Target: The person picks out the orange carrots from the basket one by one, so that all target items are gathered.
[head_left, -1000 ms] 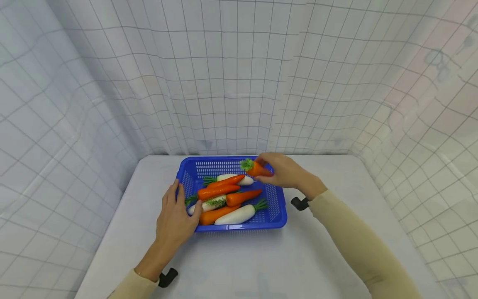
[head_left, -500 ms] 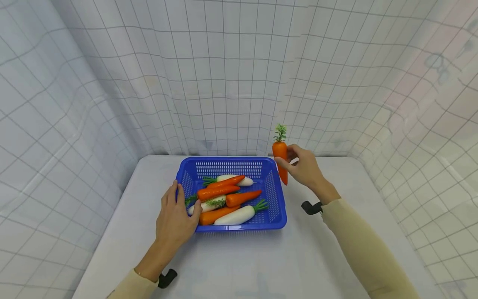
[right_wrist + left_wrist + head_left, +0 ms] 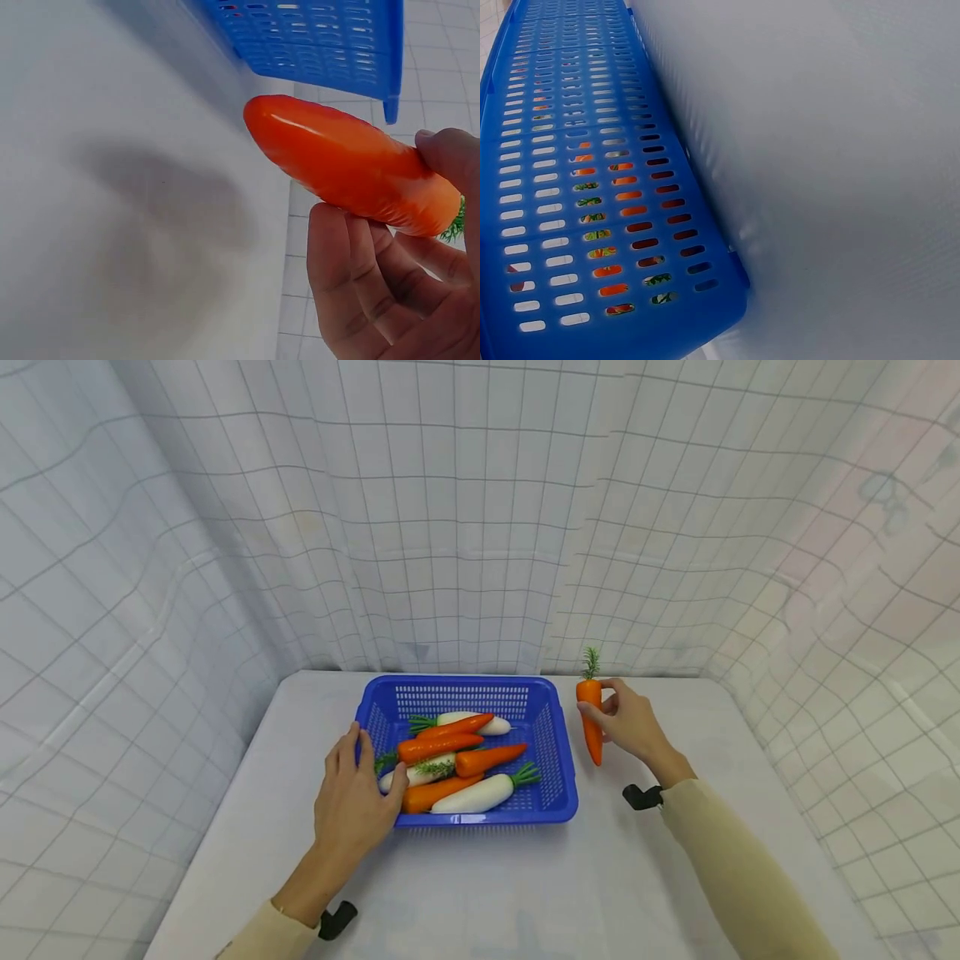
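My right fingers (image 3: 330, 244) pinch the carrot (image 3: 588, 695), leaves (image 3: 591, 663) toward twelve, tip (image 3: 597, 758) toward six, beside the basket's (image 3: 487, 817) three-o'clock side; my left fingers (image 3: 366, 752) rest uncurled at nine

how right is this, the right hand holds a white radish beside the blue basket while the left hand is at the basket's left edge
The vegetable is wrong: the right hand holds an orange carrot, as the right wrist view shows. It is beside the blue basket, and the left hand is at its left edge.
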`<state>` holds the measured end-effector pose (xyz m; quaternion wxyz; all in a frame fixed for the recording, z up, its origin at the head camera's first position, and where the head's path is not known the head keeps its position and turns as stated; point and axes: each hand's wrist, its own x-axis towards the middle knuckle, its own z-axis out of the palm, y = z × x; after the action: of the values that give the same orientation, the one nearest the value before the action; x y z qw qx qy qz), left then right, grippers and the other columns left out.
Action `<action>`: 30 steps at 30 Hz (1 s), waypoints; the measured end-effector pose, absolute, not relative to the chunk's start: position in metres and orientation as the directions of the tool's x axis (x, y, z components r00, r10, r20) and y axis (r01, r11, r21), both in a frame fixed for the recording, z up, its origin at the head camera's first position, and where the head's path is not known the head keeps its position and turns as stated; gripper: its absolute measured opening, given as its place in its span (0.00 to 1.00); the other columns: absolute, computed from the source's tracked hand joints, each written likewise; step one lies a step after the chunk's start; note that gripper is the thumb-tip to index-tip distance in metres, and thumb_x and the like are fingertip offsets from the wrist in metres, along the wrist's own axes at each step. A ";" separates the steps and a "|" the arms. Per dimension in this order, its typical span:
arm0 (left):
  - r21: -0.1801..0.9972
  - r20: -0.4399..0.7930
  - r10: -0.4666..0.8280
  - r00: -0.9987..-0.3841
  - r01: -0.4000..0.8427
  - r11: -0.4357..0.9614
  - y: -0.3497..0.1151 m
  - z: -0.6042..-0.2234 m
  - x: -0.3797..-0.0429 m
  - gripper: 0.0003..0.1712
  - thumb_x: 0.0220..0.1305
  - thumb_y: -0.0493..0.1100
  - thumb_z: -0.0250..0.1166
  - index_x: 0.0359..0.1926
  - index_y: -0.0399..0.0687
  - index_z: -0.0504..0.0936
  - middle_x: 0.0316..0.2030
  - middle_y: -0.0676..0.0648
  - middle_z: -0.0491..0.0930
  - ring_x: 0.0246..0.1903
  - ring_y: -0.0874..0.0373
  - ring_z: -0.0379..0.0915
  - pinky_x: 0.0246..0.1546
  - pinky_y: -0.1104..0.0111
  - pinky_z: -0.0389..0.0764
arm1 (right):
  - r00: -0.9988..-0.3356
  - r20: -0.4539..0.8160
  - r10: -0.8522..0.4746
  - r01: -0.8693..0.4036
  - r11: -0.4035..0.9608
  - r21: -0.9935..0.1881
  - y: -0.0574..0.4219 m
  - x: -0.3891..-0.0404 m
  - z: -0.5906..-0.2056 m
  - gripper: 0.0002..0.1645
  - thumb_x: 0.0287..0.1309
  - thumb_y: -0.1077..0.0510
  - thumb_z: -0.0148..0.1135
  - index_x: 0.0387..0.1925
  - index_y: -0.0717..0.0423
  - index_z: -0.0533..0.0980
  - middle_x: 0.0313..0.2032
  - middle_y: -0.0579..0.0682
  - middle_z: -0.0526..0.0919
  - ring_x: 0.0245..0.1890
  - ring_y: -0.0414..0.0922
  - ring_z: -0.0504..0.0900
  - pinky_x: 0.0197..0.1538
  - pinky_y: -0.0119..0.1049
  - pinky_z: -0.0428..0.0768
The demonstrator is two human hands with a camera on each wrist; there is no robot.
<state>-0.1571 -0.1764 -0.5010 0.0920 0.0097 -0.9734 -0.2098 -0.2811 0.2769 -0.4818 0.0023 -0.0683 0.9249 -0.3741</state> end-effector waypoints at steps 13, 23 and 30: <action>0.383 0.165 -0.057 -0.985 0.011 0.923 -0.176 -0.503 -0.157 0.53 0.87 0.62 0.59 0.90 0.27 0.57 0.93 0.29 0.49 0.88 0.26 0.55 0.84 0.32 0.72 | -0.986 -0.142 -0.084 0.026 0.768 -0.640 0.283 -0.276 -0.519 0.45 0.82 0.37 0.71 0.78 0.67 0.72 0.53 0.67 0.88 0.33 0.47 0.89 0.37 0.36 0.92; 0.374 0.162 -0.065 -0.985 0.000 0.928 -0.176 -0.501 -0.156 0.53 0.86 0.63 0.60 0.91 0.27 0.58 0.93 0.28 0.50 0.87 0.25 0.57 0.84 0.31 0.74 | -0.985 -0.156 -0.068 0.031 0.827 -0.562 0.283 -0.279 -0.530 0.45 0.81 0.35 0.68 0.76 0.68 0.76 0.53 0.68 0.90 0.37 0.50 0.87 0.39 0.36 0.87; 0.374 0.165 -0.068 -0.984 -0.002 0.927 -0.175 -0.502 -0.157 0.54 0.86 0.63 0.60 0.91 0.28 0.57 0.93 0.29 0.50 0.87 0.25 0.58 0.84 0.32 0.73 | -0.981 -0.185 -0.066 0.044 0.843 -0.537 0.281 -0.276 -0.529 0.45 0.81 0.35 0.68 0.75 0.71 0.76 0.55 0.70 0.90 0.42 0.54 0.87 0.43 0.40 0.89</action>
<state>-0.1566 -0.1753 -0.5016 0.0877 0.0180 -0.9778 -0.1897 -0.2761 0.2807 -0.5294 0.0983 -0.0058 0.9548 -0.2805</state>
